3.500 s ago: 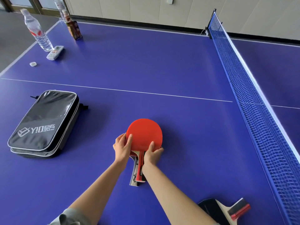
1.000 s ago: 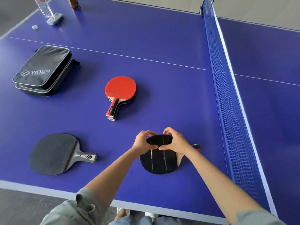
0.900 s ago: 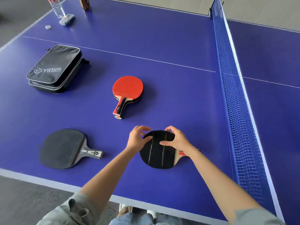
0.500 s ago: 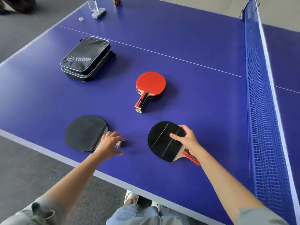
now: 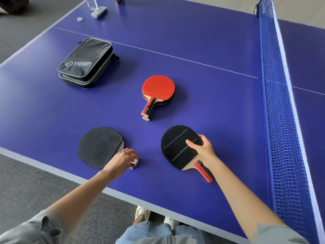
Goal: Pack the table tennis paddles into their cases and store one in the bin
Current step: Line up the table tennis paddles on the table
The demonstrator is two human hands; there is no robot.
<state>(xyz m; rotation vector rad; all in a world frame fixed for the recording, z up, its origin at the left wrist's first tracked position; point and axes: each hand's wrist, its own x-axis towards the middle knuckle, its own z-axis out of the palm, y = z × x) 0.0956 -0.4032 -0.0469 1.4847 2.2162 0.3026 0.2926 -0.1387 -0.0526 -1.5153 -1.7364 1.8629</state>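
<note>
- On the near half of the blue table [image 5: 202,41], I have both hands down among the paddles.
- My left hand [image 5: 121,160] lies over the handle of the left black paddle [image 5: 99,147]; its fingers curl down onto the handle, whose white end pokes out just past the fingertips. I read that as a grip on the handle, though the hand hides most of it.
- That paddle lies flat near the table's front edge, its blade pointing away from the net.
- My right hand [image 5: 202,149] holds the right black paddle [image 5: 177,147]: the thumb presses on the top face of the blade and the fingers wrap round the blade's edge on the net side.
- This paddle also lies on the table, its face marked with pale lines, and its red-and-black handle points back toward me, beside my wrist.
- Beyond the two, between them, a red paddle [image 5: 158,88] lies on top of another paddle, the handles stacked and pointing toward me. Neither hand touches it.
- Further left and away, two black cases [image 5: 86,62] lie stacked flat, the top one printed with white lettering; they look closed and stand well apart from every paddle.
- The blue net [image 5: 279,103] runs along my right side.
- At the far left corner stand a water bottle [image 5: 91,3], a small grey object beside it and a white cap [image 5: 79,19].
</note>
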